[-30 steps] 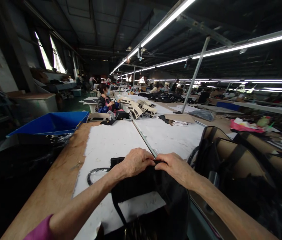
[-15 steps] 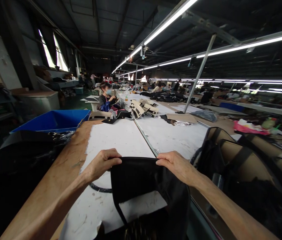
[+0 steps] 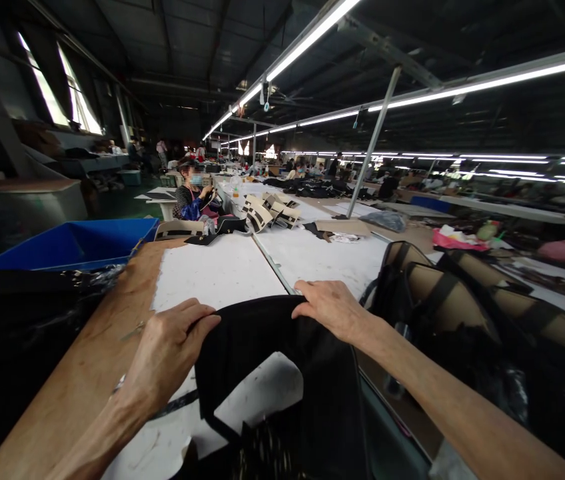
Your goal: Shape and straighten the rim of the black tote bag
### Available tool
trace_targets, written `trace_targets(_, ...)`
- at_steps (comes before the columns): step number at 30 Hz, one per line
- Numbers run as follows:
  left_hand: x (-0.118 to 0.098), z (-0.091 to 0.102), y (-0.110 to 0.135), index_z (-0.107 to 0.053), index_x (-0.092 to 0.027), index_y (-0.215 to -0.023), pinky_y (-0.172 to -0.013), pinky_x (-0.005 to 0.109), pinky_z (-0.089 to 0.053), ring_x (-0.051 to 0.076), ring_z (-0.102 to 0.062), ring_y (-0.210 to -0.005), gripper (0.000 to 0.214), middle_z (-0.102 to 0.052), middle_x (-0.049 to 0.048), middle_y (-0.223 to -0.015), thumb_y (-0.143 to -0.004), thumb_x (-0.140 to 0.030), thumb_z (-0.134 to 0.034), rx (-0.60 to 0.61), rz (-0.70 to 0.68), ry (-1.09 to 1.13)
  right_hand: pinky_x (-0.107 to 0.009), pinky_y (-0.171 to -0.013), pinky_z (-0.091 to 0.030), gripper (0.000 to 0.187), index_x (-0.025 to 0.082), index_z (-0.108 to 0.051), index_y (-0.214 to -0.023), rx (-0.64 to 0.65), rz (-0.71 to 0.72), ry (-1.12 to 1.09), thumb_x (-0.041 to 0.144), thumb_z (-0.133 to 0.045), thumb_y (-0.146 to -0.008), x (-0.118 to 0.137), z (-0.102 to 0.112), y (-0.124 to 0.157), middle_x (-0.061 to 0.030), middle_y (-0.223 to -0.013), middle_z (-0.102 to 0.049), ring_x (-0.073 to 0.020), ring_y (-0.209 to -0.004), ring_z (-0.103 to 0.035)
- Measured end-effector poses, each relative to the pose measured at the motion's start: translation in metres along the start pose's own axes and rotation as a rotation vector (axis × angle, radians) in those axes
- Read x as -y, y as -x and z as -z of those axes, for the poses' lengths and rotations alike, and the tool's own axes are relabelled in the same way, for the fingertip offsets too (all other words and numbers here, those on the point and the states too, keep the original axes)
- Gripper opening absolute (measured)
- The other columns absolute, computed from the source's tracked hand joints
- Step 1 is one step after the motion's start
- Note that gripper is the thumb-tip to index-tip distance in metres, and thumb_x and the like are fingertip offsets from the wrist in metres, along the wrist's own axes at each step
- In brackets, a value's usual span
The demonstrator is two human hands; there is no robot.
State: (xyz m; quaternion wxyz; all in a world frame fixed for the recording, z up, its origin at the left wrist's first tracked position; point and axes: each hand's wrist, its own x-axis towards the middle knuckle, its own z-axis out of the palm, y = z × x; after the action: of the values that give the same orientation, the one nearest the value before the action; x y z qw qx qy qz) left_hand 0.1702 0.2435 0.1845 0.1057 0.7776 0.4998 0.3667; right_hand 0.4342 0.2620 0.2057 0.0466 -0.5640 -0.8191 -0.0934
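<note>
A black bag [image 3: 329,393] hangs between my hands over the white-covered table [image 3: 202,270]; its upper edge is bowed upward. My left hand [image 3: 167,343] pinches the left end of that edge between thumb and fingers. On the edge's right part, my right hand [image 3: 332,308] grips with the thumb on the near side. White table covering shows through a gap in the bag's middle. The lower part of the bag is dark and runs out of view at the bottom.
Several black bags with beige insides [image 3: 442,300] stand at the right. A blue bin [image 3: 77,243] is at the left edge. Beige and black cut pieces [image 3: 267,212] lie farther up the table, near a seated person [image 3: 195,197]. A metal post [image 3: 375,140] rises from the table.
The bag's upper edge has gone from nearly straight to arched. Both hands have shifted left in view, the left one lower. The view has turned slightly right.
</note>
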Motion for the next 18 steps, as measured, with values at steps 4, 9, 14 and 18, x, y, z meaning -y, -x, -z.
trace_targets(4,-0.007,0.004,0.004,-0.060,-0.019,-0.077,-0.060,0.021,-0.038,0.011,-0.053,-0.063,0.022,-0.056,0.0002,-0.070,-0.082,-0.031,-0.043,-0.118,-0.099,-0.135,-0.028,-0.055,-0.035,0.027,0.021,-0.051,-0.086,0.027,-0.151,0.021,0.046,-0.055,-0.076,0.007,0.000,0.010,-0.0029,-0.071,-0.062,-0.0225,-0.068,-0.058)
trace_targets(9,-0.051,0.007,-0.010,-0.057,-0.017,-0.073,-0.053,0.023,-0.036,0.012,-0.051,-0.059,0.026,-0.053,0.0021,-0.069,-0.085,-0.027,-0.036,-0.132,-0.284,-0.404,-0.034,-0.077,-0.037,0.045,0.018,-0.042,-0.113,-0.322,-0.156,0.017,0.018,-0.062,-0.073,0.039,0.025,0.020,-0.0088,-0.099,-0.059,-0.0249,-0.093,-0.052)
trace_targets(14,-0.093,0.004,-0.021,-0.052,-0.016,-0.076,-0.053,0.025,-0.037,0.015,-0.050,-0.065,0.014,-0.050,0.0031,-0.075,-0.082,-0.016,-0.038,0.042,-0.487,-0.504,-0.029,-0.072,-0.041,0.018,0.025,-0.054,-0.097,-0.251,0.002,-0.251,0.019,-0.048,-0.081,0.049,0.043,0.019,0.0002,-0.089,-0.063,-0.0181,-0.083,-0.057)
trace_targets(18,-0.083,0.000,-0.015,-0.050,-0.016,-0.076,-0.050,0.025,-0.038,0.015,-0.051,-0.063,0.015,-0.049,0.0027,-0.074,-0.083,-0.017,-0.037,0.046,-0.424,-0.461,-0.029,-0.065,-0.043,0.028,0.026,-0.053,-0.104,-0.258,-0.215,-0.283,0.024,-0.052,-0.076,0.026,0.017,0.043,-0.0019,-0.095,-0.063,-0.0207,-0.083,-0.059)
